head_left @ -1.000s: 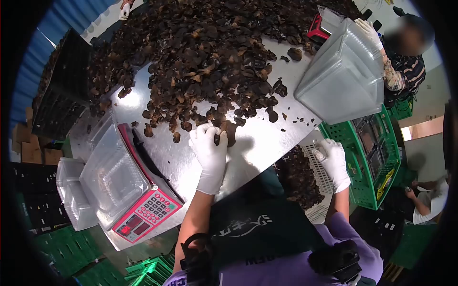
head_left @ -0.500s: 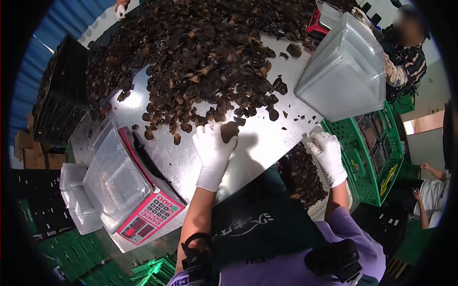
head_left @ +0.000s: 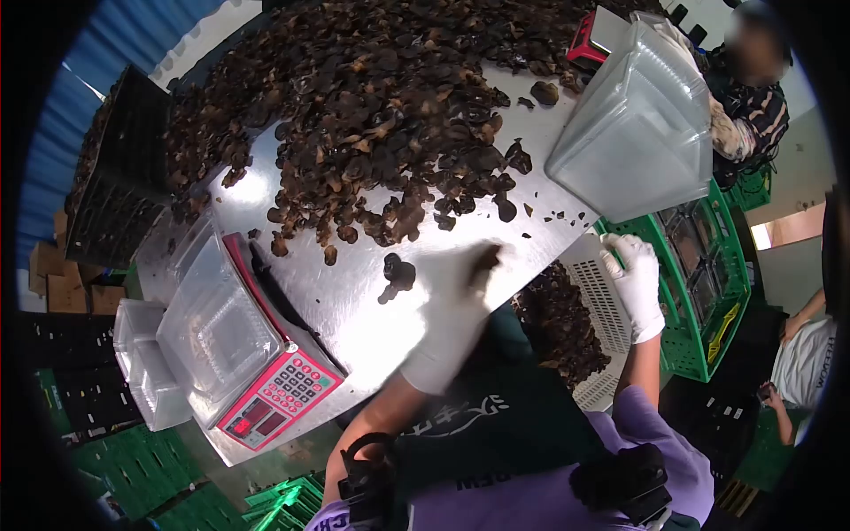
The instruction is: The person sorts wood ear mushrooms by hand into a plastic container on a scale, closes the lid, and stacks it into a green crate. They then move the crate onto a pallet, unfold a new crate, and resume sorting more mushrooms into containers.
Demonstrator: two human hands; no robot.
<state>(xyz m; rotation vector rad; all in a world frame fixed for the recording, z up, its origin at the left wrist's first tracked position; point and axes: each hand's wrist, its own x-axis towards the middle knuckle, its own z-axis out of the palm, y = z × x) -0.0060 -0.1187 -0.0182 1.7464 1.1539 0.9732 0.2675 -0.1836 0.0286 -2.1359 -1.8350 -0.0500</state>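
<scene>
My left hand [head_left: 450,305], in a white glove and smeared by motion, is over the front edge of the steel table with a dark brown wood ear mushroom [head_left: 483,264] in its fingers. My right hand [head_left: 634,281], also gloved, grips the upper rim of a cream perforated basket [head_left: 602,288]. Many dark mushroom pieces [head_left: 562,327] lie inside that basket. A large heap of the same mushrooms [head_left: 381,124] covers the far part of the table [head_left: 354,305]. One dark piece [head_left: 398,273] lies apart, nearer the front.
A red scale [head_left: 288,394] carrying clear plastic boxes [head_left: 217,323] stands at left. Stacked clear tubs [head_left: 629,133] are at right, above a green crate [head_left: 677,327]. A black crate [head_left: 119,168] stands far left. A co-worker [head_left: 753,97] stands behind the tubs; another person is at far right.
My left hand has moved right, away from the heap's edge, with the mushroom. My right hand and the basket rim have shifted right, showing more of the basket wall. A loose piece now shows on the table.
</scene>
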